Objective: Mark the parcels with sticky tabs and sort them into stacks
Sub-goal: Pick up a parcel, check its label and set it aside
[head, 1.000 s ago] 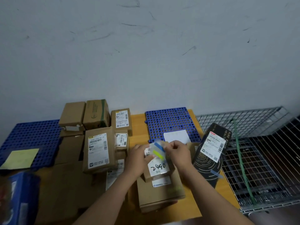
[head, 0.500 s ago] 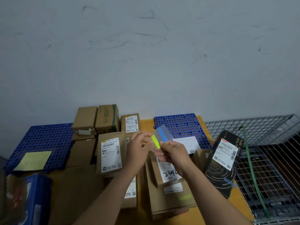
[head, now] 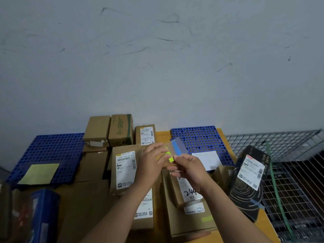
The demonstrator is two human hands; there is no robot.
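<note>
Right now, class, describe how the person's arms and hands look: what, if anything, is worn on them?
The left forearm and right forearm are bare down to the frame's lower edge; no sleeves show. The left hand and right hand wear no gloves, and no ring, watch or wristband is visible. Neither arm shows markings.

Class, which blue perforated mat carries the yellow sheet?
The left blue mat; a yellow sheet lies on it, while the right mat holds a white paper.
</note>
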